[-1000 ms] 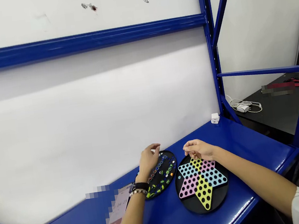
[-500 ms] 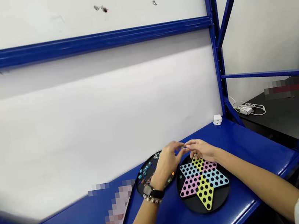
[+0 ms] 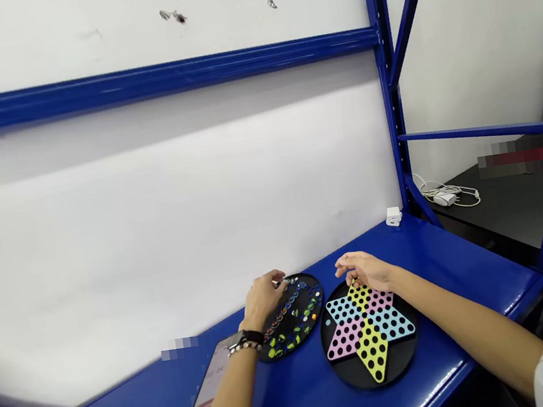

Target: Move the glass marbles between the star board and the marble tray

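A round black board with a pastel star full of holes [image 3: 368, 335] lies on the blue shelf [image 3: 329, 397]. Left of it sits a black round tray of coloured marbles [image 3: 295, 318]. My left hand [image 3: 263, 296] rests over the tray's far left edge, fingers curled down into the marbles; what they pinch is too small to make out. My right hand [image 3: 366, 270] hovers over the star's upper yellow point, fingers bent and drawn together, whatever is in them hidden.
A phone or card [image 3: 207, 394] lies flat at my left forearm. A small white plug [image 3: 393, 216] sits at the shelf's back right corner. Blue uprights [image 3: 385, 79] frame the shelf. A black table with white cables [image 3: 445, 196] stands beyond on the right.
My left hand went right to meet my right hand over the board's top, then drew back left to the marble tray. My right hand stayed over the star's upper point.
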Demonstrator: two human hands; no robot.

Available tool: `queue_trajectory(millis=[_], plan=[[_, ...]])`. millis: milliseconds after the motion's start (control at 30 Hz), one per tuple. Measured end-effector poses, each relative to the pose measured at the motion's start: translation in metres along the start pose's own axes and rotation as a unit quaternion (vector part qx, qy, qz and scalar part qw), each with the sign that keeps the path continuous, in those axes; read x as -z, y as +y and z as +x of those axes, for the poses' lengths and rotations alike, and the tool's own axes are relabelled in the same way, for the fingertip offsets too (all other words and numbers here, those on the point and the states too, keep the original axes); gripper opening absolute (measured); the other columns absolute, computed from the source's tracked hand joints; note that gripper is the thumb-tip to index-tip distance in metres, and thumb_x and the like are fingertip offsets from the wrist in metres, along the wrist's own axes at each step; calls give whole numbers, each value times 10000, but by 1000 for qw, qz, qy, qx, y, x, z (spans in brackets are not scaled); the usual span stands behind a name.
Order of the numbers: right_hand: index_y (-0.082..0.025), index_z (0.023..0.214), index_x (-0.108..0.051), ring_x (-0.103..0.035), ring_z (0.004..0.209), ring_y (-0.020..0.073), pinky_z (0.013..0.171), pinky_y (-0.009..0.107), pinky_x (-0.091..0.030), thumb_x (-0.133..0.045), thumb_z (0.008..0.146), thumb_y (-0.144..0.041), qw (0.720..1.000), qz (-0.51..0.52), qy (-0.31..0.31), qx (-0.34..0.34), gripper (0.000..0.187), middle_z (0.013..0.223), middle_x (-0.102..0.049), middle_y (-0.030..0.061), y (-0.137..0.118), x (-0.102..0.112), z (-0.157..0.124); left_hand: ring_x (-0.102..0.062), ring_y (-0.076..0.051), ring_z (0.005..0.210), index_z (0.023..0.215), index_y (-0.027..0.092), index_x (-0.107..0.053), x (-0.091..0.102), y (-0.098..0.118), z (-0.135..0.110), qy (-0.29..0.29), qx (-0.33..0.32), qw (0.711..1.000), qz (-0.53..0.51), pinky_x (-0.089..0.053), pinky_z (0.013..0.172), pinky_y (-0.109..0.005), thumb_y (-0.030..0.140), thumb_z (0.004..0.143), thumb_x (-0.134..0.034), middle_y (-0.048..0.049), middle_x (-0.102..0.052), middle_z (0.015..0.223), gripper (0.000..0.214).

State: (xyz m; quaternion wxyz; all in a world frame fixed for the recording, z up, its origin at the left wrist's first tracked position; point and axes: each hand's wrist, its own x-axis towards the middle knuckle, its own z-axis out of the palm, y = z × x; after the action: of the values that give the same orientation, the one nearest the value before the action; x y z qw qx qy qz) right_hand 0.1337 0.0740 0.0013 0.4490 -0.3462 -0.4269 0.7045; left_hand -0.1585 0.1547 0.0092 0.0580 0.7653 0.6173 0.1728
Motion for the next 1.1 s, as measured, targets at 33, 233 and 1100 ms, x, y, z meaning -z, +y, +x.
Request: queue_trajectory(millis=[33, 233, 1100], plan=[[-164, 889, -617, -558, 563, 72, 478, 179, -446, -643, 876, -346, 1000, 1, 1, -1, 185, 865, -665, 36, 0, 0, 0, -696, -242, 911, 1000, 204, -695, -1, 2, 0, -3, -2, 1000, 16, -513, 792, -309, 318, 803, -580, -57, -756, 1017, 255], [-161, 861, -617, -552, 555, 70, 471, 178, -430, -657, 863, -351, 1000, 1, 2, -1, 193, 843, -658, 34, -2, -2, -2, -675, -254, 976, 1080, 230, -668, -5, 6, 2, -32, -40, 991, 127, -485, 799, -301, 270, 831, -565, -26, -750, 1021, 273], [-204, 1016, -631, -536, 1048, 259, 903, 421, -429, -589, 811, -245, 788, -580, 36, 205, 213, 1102, -621, 97, 23, -2, -1, -618, -240, 1007, 1130, 284, -621, -2, 132, -109, -15, -269, 962, -35, -491, 916, -398, 415, 886, -526, -58, -659, 1104, 293]])
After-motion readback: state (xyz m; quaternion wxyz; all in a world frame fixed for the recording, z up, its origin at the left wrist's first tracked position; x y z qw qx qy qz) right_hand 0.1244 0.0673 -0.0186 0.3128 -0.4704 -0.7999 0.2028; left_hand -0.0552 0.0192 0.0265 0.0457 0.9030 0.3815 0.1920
